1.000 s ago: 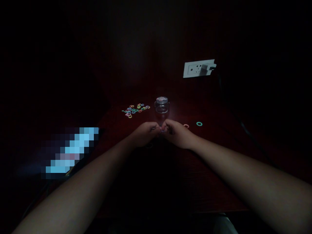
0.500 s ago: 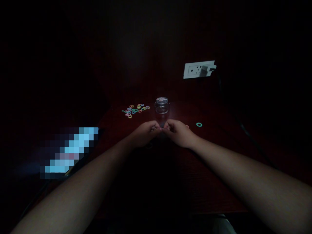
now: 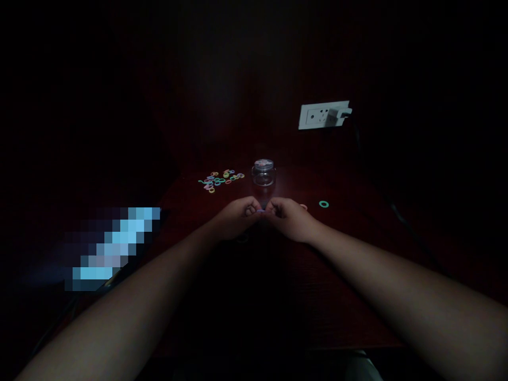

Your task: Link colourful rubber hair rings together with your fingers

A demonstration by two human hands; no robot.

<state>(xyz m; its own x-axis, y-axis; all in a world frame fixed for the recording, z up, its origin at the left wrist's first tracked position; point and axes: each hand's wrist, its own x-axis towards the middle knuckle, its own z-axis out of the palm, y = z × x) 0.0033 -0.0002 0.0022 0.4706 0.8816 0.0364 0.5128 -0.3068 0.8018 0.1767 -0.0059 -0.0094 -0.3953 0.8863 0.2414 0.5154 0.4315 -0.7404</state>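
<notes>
Leaning my gaze over the dim, dark red table, I see two bare forearms reach in from either side and the hands meet near the middle. The left hand has its fingers curled in, thumb and forefinger pinched together at the tip; the right hand mirrors it, curled and pinching too. Between the two sets of fingertips runs a small purple band, gripped at both ends, only a short piece of it showing. Just beyond the knuckles stands a clear jar, upright, with a patterned lid on top. To the left of the jar lies a loose scatter of coloured bands, yellow, green, blue and pink among them, some overlapping. A pinkish band peeks out behind the right hand, partly hidden by it, and a green ring lies flat a little farther right. Over by the left forearm glows a bluish screen, too blocky to read. On the wall behind, a white socket plate carries a plug at its right end.
</notes>
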